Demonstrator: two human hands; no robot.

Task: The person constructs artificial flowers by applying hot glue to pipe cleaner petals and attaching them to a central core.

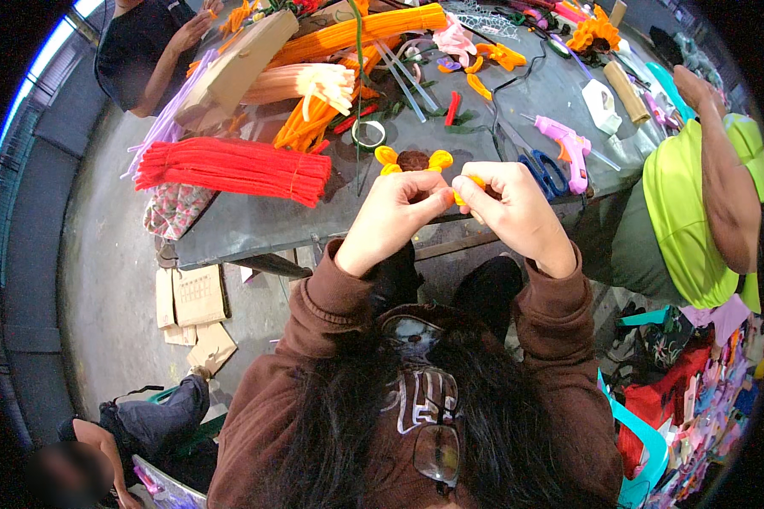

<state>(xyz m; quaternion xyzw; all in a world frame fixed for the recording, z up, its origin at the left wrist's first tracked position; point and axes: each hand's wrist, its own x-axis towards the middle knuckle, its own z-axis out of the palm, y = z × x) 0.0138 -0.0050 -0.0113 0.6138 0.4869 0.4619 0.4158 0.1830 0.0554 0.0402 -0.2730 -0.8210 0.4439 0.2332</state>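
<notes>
Over the table's near edge my two hands come close together, fingertips almost meeting. My right hand [518, 208] pinches a small orange-yellow pipe-cleaner piece [459, 198] between thumb and fingers. The thumb and forefinger of my left hand [392, 212] are pressed together at the left side of that same piece. Just beyond my left knuckles shows a fuzzy flower with a brown centre [413, 160] and yellow looped petals [440, 159]. Its lower part is hidden by the hand, so I cannot tell whether it hangs from my fingers or lies on the table.
Red pipe cleaners [233, 170] lie bundled at the left, with orange [361, 36] and peach bundles [301, 87] behind. Right of my hands are blue-handled scissors [545, 174] and a pink glue gun [566, 151]. A tape roll [368, 133] lies ahead. People are at both sides.
</notes>
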